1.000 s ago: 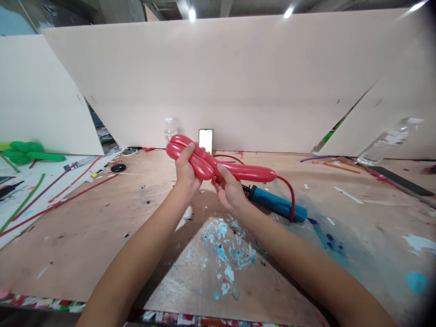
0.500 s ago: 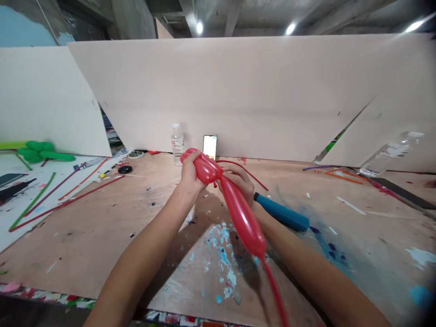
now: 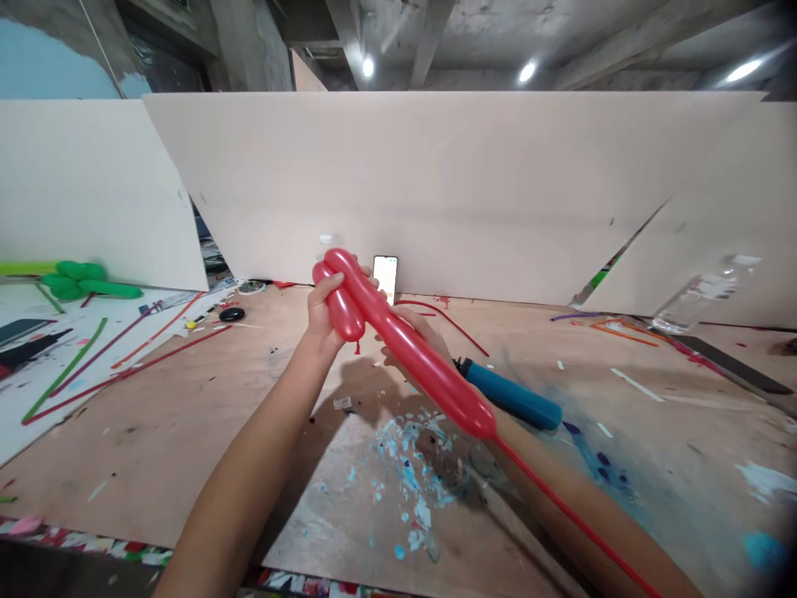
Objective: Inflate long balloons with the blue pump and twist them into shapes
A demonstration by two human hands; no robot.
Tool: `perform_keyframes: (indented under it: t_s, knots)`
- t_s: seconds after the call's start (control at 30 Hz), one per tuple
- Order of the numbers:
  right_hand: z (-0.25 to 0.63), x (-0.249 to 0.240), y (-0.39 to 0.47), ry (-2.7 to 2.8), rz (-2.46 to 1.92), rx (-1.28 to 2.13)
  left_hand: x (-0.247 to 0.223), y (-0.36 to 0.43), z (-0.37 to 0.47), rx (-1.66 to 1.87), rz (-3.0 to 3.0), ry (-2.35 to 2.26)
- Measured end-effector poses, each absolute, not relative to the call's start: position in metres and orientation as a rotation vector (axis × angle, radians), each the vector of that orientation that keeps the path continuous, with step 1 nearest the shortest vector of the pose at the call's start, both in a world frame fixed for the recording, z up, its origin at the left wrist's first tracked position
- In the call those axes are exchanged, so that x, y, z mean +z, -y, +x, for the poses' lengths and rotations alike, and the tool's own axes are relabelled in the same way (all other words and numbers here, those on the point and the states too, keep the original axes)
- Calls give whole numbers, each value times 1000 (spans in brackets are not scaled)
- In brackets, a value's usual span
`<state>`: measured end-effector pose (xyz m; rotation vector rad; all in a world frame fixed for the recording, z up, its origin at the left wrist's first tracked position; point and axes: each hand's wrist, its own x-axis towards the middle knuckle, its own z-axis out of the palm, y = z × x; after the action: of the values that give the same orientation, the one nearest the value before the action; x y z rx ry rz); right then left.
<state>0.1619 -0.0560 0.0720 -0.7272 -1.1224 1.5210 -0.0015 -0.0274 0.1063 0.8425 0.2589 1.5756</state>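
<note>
We see pale partition boards standing along the far edge of the bench, a paint-spattered plywood top. At the left edge lies a white sheet strewn with uninflated balloon strips in red and green, and near the far left corner rest green twisted balloons. A black strip lies toward the right edge, with a clear plastic bottle leaning at the board behind it.

Over the middle of the bench we find the red balloon, held in the air, its folded short end at the far side and its long inflated body slanting down toward the near right, ending in an uninflated red tail that runs over our right forearm to the near edge. Behind it, a blue hand pump lies on the bench, partly hidden by the balloon and the right arm.

Our left hand has its fingers closed around the doubled-over short end. Our right hand is mostly covered by the balloon; its fingers touch the underside of the long body, but we cannot tell how tightly they close.

A phone with a lit screen stands against the far board just beyond the balloon; nothing on it can be read. A second bottle's cap peeks out above the left hand. A small black disc sits toward the far left.
</note>
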Motion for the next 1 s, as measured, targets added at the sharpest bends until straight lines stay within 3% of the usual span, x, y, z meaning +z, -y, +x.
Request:
perform_keyframes:
  t_s: [0.1,0.33,0.53,0.67,0.87,1.0]
  knots:
    - [167,72,48,1271,-661,1663,108,30,-10,1586,873,-247]
    - [174,64,45,1231,-486,2457,99,38,3,1320,912,-210]
    - [170,60,47,1158,-426,2518,92,35,4,1285,933,-300]
    - [172,66,44,1311,-731,2097,101,37,6,1305,996,-348]
    - [173,78,52,1731,-923,792,113,48,26,1545,1069,-325]
    - [182,81,57,1828,-1092,289,115,56,42,1649,1058,-372]
